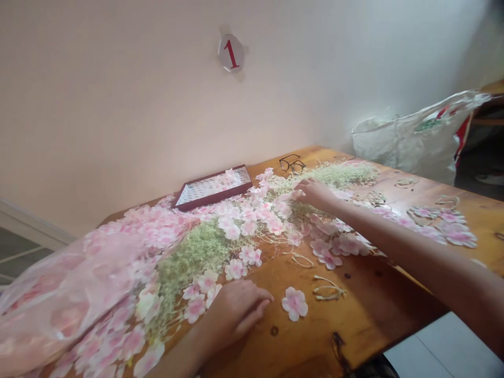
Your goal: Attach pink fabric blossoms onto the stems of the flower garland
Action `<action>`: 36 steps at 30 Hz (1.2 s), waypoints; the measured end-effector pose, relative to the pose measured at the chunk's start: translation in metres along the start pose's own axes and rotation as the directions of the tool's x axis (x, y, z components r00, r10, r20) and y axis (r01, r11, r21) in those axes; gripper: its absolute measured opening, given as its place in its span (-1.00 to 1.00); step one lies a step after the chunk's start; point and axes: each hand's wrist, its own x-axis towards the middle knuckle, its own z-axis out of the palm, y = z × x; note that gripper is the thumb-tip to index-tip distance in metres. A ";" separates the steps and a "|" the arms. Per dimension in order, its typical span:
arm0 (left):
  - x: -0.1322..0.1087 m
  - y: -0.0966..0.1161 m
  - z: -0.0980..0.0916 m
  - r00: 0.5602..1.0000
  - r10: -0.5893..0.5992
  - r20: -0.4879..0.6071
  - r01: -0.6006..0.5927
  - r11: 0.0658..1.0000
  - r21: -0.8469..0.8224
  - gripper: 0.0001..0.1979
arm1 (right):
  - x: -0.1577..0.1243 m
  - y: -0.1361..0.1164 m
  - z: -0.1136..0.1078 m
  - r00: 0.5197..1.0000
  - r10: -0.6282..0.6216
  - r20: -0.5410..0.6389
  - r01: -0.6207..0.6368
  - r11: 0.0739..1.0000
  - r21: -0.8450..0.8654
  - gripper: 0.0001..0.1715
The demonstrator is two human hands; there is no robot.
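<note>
My left hand (241, 307) rests low over the wooden table, with its fingers stretched to the right and the thumb a little apart; nothing shows in it. A single pink-and-white artificial flower (295, 303) lies to its right, and more blossoms (200, 294) lie by its wrist. My right hand (315, 193) reaches into the far part of the heap, its bent fingers together among pink petals and pale green stems (331, 176). What its fingertips hold, if anything, is hidden. Thin looped stems (328, 289) lie to the right of the single flower.
A dark red box lid (214, 198) with some petals stands against the wall. Eyeglasses (292, 164) lie behind the heap. A pink plastic bag (74, 283) covers the left side. Flower groups (457, 228) lie at the right. Beyond the table stands a white sack (409, 142).
</note>
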 end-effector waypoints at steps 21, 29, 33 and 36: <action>0.007 -0.009 -0.006 0.653 -0.709 -0.268 0.200 0.503 -0.841 -0.82 | -0.076 -0.159 -0.028 0.933 -0.343 0.106 0.167 0.677 0.716 -0.69; 0.011 -0.022 -0.003 0.610 -0.782 -0.129 0.043 0.195 -0.980 -0.80 | -0.017 -0.044 -0.019 0.979 0.195 -0.057 -0.185 0.972 0.148 -0.72; 0.011 -0.024 -0.001 0.597 -0.800 -0.060 0.055 0.116 -0.992 -0.77 | -0.005 -0.002 -0.005 0.950 0.305 -0.072 -0.304 0.952 0.017 -0.75; 0.010 -0.025 0.000 0.603 -0.797 -0.026 0.068 0.083 -0.994 -0.76 | -0.004 0.002 0.002 0.947 0.315 -0.070 -0.319 0.947 -0.049 -0.79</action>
